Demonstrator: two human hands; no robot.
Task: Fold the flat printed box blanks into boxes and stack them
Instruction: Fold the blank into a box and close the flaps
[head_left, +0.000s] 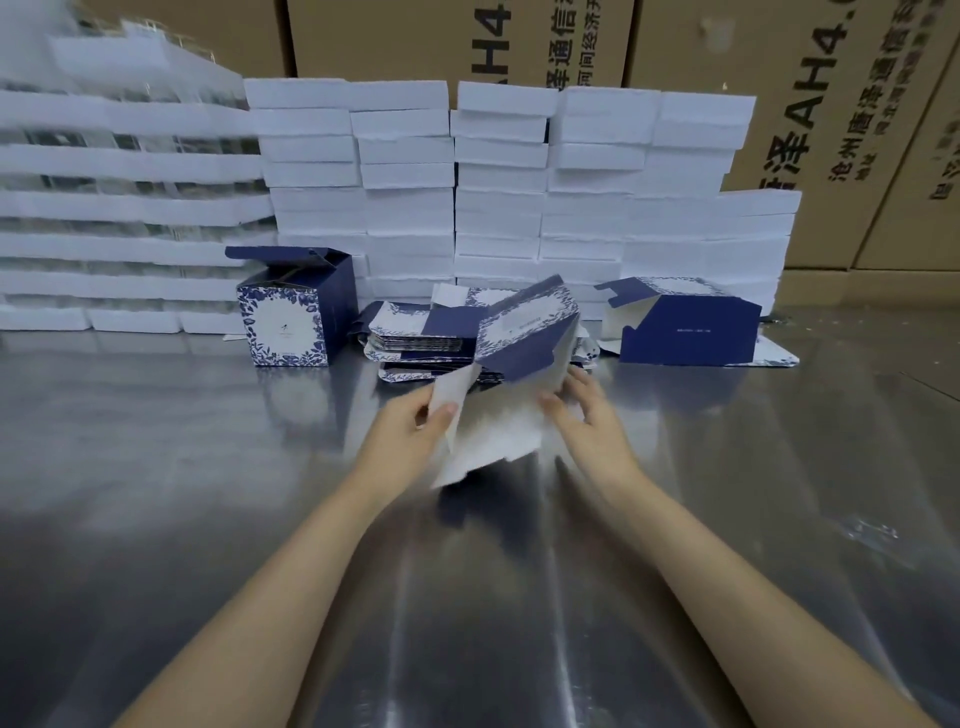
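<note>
A blue-and-white printed box blank (511, 384) is held tilted above the metal table (208, 467), its white inside facing me. My left hand (415, 423) pinches its left white flap, thumb on top. On the blank's right edge rests my right hand (584, 405), its fingers spread and fairly straight. Behind the blank lies a pile of flat blanks (415, 343). One folded box (291, 312) stands upright to the left with its top flaps open. At the right, a half-opened blank (685, 327) lies on its side.
Stacks of white flat boxes (498, 197) form a wall along the back of the table, with more blurred stacks (104, 208) at the left. Brown cartons (831, 104) with printed lettering stand behind them. The near part of the table shows only reflections.
</note>
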